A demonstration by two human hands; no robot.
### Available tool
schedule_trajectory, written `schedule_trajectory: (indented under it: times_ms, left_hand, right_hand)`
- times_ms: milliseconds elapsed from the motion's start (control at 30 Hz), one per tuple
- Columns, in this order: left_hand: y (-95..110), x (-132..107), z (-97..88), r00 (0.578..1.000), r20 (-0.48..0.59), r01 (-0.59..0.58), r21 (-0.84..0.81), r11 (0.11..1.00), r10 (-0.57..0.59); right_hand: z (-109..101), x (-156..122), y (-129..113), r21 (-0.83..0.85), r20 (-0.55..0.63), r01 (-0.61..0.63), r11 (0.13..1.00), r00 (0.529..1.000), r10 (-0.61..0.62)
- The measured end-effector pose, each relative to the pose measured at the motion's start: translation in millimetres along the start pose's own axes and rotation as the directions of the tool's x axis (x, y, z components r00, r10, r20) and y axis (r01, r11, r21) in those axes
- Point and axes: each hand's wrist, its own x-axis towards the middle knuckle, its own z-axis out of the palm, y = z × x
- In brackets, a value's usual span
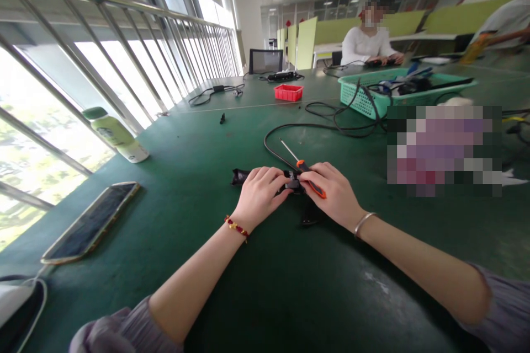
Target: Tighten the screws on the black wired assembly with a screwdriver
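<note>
My left hand is curled over a small black device lying on the green table, fingers wrapped on it. My right hand sits beside it, closed around an orange-handled screwdriver whose metal shaft points up and to the left. A black cable runs from the device toward the back. A black piece lies partly hidden under my right hand.
A phone lies at the left, a tipped green-capped bottle behind it. A red bin, a green basket with cables and a small black part stand farther back. A person in white works across the table.
</note>
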Motion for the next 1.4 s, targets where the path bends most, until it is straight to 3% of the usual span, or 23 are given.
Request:
schedule_trajectory:
  times_ms: [700,800,900,1033,1100,1167,1267,1400]
  left_hand:
    - [4,0,3.4,0.998,-0.032,0.046,-0.038,0.998,-0.048]
    - [5,0,2.6,0.997,-0.019,0.071,-0.056,0.996,-0.072]
    - [5,0,1.9,0.995,-0.001,0.1,-0.055,0.993,-0.1]
    - [5,0,1.4,0.993,0.018,0.12,-0.06,0.991,-0.119]
    - [5,0,1.3,0.991,0.015,0.137,-0.083,0.987,-0.136]
    - [4,0,1.4,0.987,0.01,0.163,-0.121,0.979,-0.163]
    - [4,0,1.9,0.977,0.005,0.213,-0.177,0.961,-0.215]
    - [4,0,3.2,0.968,0.011,0.246,-0.206,0.947,-0.249]
  right_hand:
    - [3,-3,1,-0.077,0.11,-0.006,0.997,0.994,0.014]
    - [2,-4,-1,-0.044,0.1,-0.034,0.998,0.994,0.039]
    - [-2,-3,-1,0.094,0.028,-0.102,0.99,0.995,0.1]
    - [-17,8,4,0.338,-0.03,-0.247,0.908,0.962,0.273]
    - [-32,17,6,0.392,-0.022,-0.244,0.887,0.961,0.274]
    - [-50,26,5,0.372,-0.026,-0.206,0.905,0.972,0.232]
    - [-73,34,1,0.403,-0.034,-0.227,0.886,0.964,0.263]
    - [-87,34,-7,0.302,-0.054,-0.165,0.939,0.98,0.19]
